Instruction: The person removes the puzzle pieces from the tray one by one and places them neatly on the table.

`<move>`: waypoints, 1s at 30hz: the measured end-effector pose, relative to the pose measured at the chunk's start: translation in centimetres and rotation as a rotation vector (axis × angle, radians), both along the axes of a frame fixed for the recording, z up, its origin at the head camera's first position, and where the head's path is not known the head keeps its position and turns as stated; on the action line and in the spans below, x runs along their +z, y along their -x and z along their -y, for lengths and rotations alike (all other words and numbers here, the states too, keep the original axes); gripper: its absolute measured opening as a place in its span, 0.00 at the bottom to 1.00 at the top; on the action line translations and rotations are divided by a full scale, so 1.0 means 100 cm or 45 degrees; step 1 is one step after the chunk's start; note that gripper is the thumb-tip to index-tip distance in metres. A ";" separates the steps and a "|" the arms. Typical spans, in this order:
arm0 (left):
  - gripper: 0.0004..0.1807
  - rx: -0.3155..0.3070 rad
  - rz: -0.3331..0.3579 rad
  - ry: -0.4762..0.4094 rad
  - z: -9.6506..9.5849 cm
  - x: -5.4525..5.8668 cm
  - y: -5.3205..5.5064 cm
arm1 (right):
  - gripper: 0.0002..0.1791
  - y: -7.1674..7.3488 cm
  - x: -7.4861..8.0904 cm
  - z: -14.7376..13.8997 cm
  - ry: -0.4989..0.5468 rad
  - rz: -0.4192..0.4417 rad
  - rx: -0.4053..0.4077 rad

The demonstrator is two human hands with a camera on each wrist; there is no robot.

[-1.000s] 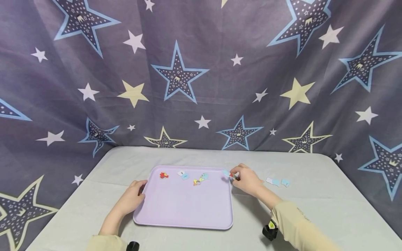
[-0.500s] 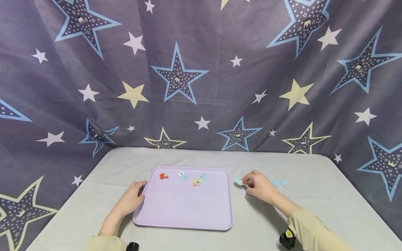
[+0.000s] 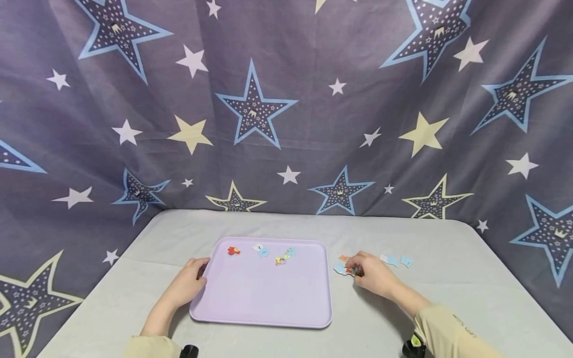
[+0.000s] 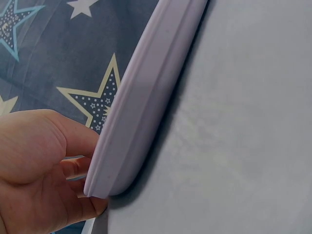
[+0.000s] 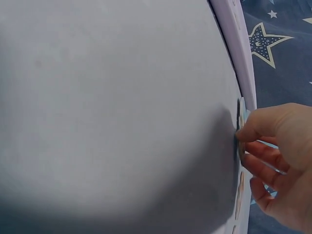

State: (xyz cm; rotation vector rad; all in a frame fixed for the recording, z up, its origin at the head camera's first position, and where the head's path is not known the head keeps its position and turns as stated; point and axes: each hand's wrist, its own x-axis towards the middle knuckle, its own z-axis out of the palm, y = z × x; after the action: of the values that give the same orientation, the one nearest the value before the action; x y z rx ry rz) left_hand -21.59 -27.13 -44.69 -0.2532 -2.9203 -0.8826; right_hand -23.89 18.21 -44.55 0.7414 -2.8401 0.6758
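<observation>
My left hand (image 3: 184, 283) grips the left rim of the lilac tray (image 3: 264, 303); the left wrist view shows its thumb (image 4: 80, 139) at the rim. To the right of the tray, my right hand (image 3: 375, 273) pinches a small flat cardboard puzzle piece with red and dark print, low over the table. A light blue puzzle piece (image 3: 339, 269) shows beside the fingertips, and an orange puzzle piece (image 3: 343, 258) lies just behind it. In the right wrist view, the thumb (image 5: 253, 126) and fingers close on the piece's edge, its print turned away.
Along the tray's far side lie a red puzzle piece (image 3: 233, 251), a white and blue pair (image 3: 261, 250), and a yellow and blue pair (image 3: 286, 255). More blue puzzle pieces (image 3: 406, 261) lie right of my right hand. A starry curtain (image 3: 286, 124) hangs behind the table.
My right hand has moved right from the tray's far right corner, carrying the printed piece down to the table. An orange piece now shows beside it. The left hand and tray stay put.
</observation>
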 end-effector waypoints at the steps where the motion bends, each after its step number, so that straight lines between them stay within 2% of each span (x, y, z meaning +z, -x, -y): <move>1: 0.26 0.000 -0.002 0.000 0.000 0.000 0.000 | 0.16 0.000 0.000 0.000 0.000 -0.002 0.001; 10: 0.26 0.004 -0.007 -0.007 -0.001 -0.001 0.001 | 0.15 -0.001 0.005 0.001 -0.038 0.022 0.012; 15: 0.26 -0.004 -0.030 -0.003 0.001 -0.003 0.001 | 0.14 0.002 0.006 0.003 -0.052 -0.004 0.007; 20: 0.26 0.001 -0.019 0.000 0.002 -0.003 -0.001 | 0.14 0.007 0.011 0.016 -0.051 -0.028 -0.011; 25: 0.26 0.006 -0.013 -0.004 0.001 -0.002 -0.002 | 0.13 0.013 0.015 0.036 -0.085 -0.107 0.054; 30: 0.26 0.001 -0.026 0.001 0.000 -0.001 -0.002 | 0.13 0.020 0.018 0.054 -0.109 -0.140 0.099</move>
State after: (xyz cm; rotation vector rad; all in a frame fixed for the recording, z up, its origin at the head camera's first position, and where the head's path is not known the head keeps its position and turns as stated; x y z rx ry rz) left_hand -21.43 -27.11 -44.78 -0.2595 -2.9021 -0.8738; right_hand -25.90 12.81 -42.79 0.8783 -2.7670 0.5098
